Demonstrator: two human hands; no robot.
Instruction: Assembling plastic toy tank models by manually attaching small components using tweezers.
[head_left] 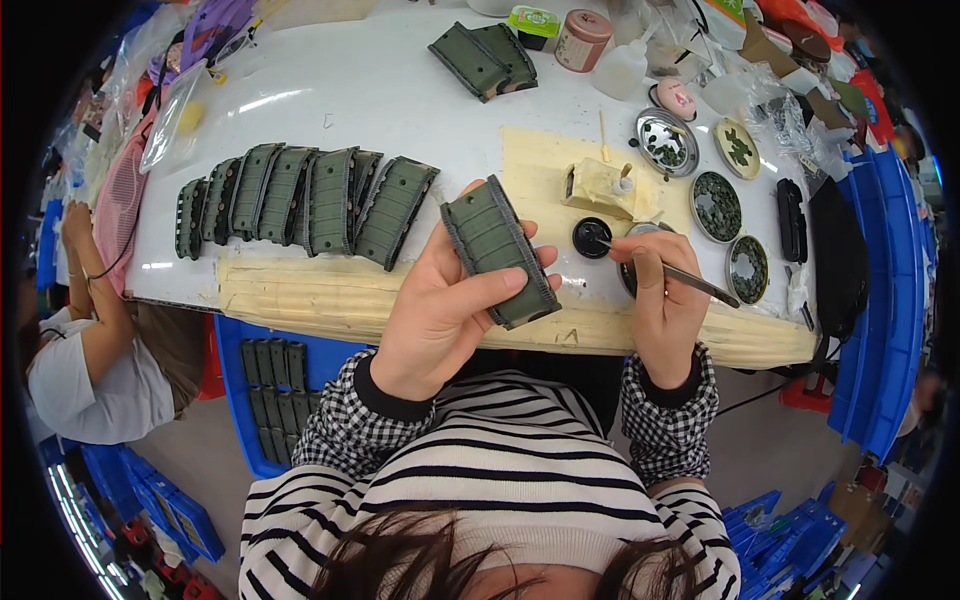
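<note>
My left hand [430, 310] is closed round a green ribbed panel [490, 245] with dark studded edges, its thumb lying across the lower part. The panel is tilted above the table's front edge. In my right hand [665, 315] is a pair of metal tweezers [705, 287], pinched between thumb and fingers. Their tip points left, at a small round black pot [592, 238] with something dark and shiny inside; whether it touches the contents I cannot tell. Partly behind my right fingers is a round dish [628, 277].
Several similar green panels [285, 195] stand in a row at left; more panels [485, 60] lie at the back. Dishes of small green pieces [717, 207] stand at right, near a tape-wrapped block [598, 190]. A blue crate [235, 400] holds panels below. Another person [105, 370] is at far left.
</note>
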